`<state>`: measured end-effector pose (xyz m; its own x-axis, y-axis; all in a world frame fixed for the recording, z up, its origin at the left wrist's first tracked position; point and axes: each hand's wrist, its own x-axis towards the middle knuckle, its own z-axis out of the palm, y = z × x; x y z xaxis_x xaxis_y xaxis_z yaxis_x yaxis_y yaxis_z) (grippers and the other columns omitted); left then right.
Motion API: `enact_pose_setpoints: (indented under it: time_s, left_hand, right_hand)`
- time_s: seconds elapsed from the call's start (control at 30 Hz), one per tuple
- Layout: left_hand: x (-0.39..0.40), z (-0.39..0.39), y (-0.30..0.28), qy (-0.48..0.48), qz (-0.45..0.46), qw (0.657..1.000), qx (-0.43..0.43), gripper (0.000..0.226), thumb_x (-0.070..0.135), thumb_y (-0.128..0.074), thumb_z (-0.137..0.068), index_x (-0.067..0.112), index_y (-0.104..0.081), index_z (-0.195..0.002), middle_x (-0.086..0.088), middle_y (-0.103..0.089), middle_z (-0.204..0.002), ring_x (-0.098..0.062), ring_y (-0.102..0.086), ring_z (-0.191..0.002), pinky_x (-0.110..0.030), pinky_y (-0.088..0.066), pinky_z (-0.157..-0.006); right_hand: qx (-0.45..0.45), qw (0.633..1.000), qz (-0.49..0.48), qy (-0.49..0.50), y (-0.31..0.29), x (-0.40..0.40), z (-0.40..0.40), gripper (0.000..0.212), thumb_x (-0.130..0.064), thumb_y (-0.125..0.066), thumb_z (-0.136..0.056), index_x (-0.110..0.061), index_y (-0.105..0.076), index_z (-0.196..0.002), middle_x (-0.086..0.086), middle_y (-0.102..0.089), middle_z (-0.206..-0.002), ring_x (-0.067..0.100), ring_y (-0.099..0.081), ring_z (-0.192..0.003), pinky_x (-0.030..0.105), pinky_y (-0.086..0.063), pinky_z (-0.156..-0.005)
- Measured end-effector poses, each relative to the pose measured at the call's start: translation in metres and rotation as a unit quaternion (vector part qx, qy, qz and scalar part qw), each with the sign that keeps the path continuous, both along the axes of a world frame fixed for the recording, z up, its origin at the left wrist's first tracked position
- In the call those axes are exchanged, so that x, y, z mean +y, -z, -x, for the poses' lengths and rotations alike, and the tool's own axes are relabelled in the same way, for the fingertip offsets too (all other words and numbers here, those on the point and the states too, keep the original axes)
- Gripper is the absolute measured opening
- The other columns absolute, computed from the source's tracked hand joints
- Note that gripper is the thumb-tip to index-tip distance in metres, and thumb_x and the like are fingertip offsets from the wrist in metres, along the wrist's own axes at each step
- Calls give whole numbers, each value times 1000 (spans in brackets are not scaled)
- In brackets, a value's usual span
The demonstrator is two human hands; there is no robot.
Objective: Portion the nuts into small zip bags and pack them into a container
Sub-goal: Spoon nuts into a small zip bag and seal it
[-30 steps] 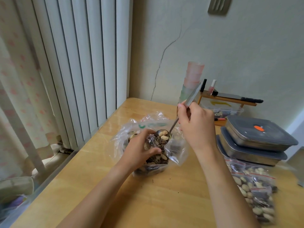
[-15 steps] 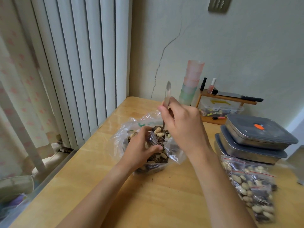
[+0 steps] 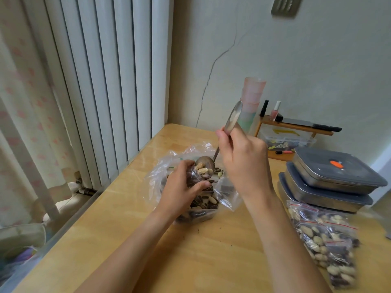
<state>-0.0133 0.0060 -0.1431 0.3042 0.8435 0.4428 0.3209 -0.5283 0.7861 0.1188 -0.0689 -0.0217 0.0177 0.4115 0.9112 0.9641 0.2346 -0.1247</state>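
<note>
Head camera looks down, close over table (image 3: 127, 240).

The left hand (image 3: 179, 187) is covering most of a small clear bag (image 3: 195, 176), so its outline and fill level are not showing. The right hand (image 3: 243, 163) is hiding the middle of the spoon (image 3: 206, 163) handle. The large plastic bag (image 3: 169, 176) is blurring the nuts (image 3: 208, 200) behind its folds. The frame's right edge is cutting off the stacked metal containers (image 3: 330, 185), and the lowest one is lying largely hidden. The filled zip bags (image 3: 325, 244) are overlapping, making their count unclear.
</note>
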Motion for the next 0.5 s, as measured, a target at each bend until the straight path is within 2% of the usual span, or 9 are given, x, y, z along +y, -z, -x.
enact_pose_setpoints:
  time_s: [0.1,0.2,0.3,0.43,0.5]
  left_hand:
    - [-2,-1,-1,8,-10,1000,2,81,65,-70,-74,21,-46,-138,8,-59,-134,-7,-56,-119,-21,-47,-96]
    - [-3,-1,-2,4,-10,1000,-2,79,64,-70,-75,22,-45,-137,11,-60,-127,-5,-58,-114,-12,-43,-88]
    - [-3,-1,-4,-4,-1,1000,-22,77,65,-71,-75,26,-44,-134,12,-62,-122,-1,-59,-110,-7,-42,-82]
    - [-6,-1,-8,-13,11,997,-77,72,46,-81,-80,22,-43,-136,24,-56,-110,15,-57,-98,-3,-43,-78]
    - [-6,-2,-7,-18,9,996,-87,72,44,-82,-80,23,-42,-137,23,-56,-103,11,-59,-94,-5,-44,-77]
  right_hand:
    - [10,1000,2,5,1,0,-2,19,-15,-63,-102,-3,-67,-88,4,-62,-64,17,-54,-50,24,-35,-47]
    - [17,1000,-19,8,-1,-1,-1,19,-14,-62,-102,-2,-68,-88,4,-62,-64,13,-49,-52,20,-31,-52]
    - [-13,999,-38,-3,-2,-2,2,19,-13,-64,-102,-2,-66,-86,5,-60,-63,14,-49,-51,20,-32,-50]
    - [-61,996,-37,-56,-5,-4,3,20,-14,-61,-103,-2,-66,-87,4,-60,-67,14,-53,-54,22,-39,-49]
    - [-70,995,-18,-74,-5,-5,4,23,-18,-58,-105,-2,-67,-91,3,-62,-69,15,-56,-57,24,-44,-50]
